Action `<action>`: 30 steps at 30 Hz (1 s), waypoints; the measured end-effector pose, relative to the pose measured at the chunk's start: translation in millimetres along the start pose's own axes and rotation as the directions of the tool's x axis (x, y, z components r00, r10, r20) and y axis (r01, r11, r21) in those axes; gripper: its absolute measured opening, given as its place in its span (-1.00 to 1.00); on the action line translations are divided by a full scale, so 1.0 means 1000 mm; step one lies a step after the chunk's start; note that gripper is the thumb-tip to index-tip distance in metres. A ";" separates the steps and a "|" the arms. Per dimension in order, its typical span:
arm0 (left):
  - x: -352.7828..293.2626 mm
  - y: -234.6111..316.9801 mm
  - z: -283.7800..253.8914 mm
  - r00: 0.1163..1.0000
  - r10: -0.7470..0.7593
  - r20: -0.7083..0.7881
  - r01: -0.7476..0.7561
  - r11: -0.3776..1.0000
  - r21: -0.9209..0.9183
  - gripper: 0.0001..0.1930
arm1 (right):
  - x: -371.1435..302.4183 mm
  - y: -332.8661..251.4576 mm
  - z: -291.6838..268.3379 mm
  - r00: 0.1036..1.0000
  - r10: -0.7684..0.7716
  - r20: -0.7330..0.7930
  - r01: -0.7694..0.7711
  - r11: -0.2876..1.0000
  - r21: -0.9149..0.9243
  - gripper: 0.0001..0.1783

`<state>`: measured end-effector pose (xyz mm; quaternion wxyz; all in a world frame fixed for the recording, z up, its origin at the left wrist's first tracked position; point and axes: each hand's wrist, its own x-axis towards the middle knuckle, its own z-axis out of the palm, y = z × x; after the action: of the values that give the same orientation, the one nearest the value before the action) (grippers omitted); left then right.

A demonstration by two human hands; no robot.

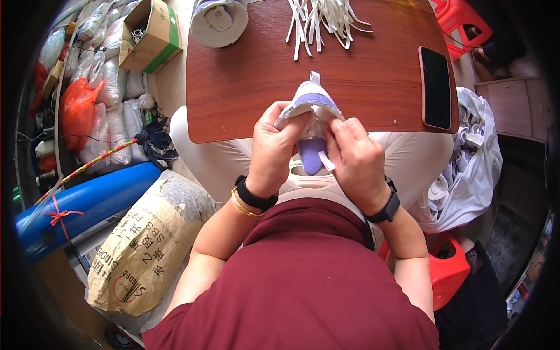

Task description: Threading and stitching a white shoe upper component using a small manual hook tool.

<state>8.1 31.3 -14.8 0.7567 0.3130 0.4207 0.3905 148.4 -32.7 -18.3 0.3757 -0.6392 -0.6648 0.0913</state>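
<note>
A small white and purple shoe upper [315,100] is held between my two hands, just past the near edge of the table. Its loop tab points away from me, and its purple tongue [312,156] hangs toward my lap. My left hand [273,149] is closed on the left rim, the thumb pushed into the opening. On the other side, my right hand [357,160] pinches the rim, with a short white strip [326,161] sticking out below its fingers. The inside of the upper is partly hidden by my fingers.
The brown table [251,87] bears a bundle of white strips [321,26], a dark phone [436,87] and a white round object [219,24]. A white bag of pieces [466,169] stands right. Left are a cardboard box [153,38], a paper sack [146,245] and a blue cylinder [87,204].
</note>
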 end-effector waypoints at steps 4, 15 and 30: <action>-0.001 -0.001 0.000 0.999 0.034 -0.004 -0.034 0.998 0.060 -0.88 | -0.002 -0.002 -0.010 0.999 -0.021 0.049 0.023 0.999 -0.037 -0.82; -0.001 0.009 -0.002 0.998 -0.021 0.064 0.009 0.982 0.187 -0.90 | 0.003 -0.003 -0.032 0.979 0.026 0.203 -0.008 0.996 -0.088 -0.79; 0.006 0.001 -0.013 0.998 -0.019 0.057 0.013 0.995 0.101 -0.83 | 0.014 0.004 -0.037 0.965 -0.063 0.256 0.066 0.998 -0.005 -0.83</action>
<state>-1.3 38.9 -22.1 0.7548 0.3584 0.4203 0.3537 175.4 -32.6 10.2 0.2852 -0.6026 -0.7288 0.1562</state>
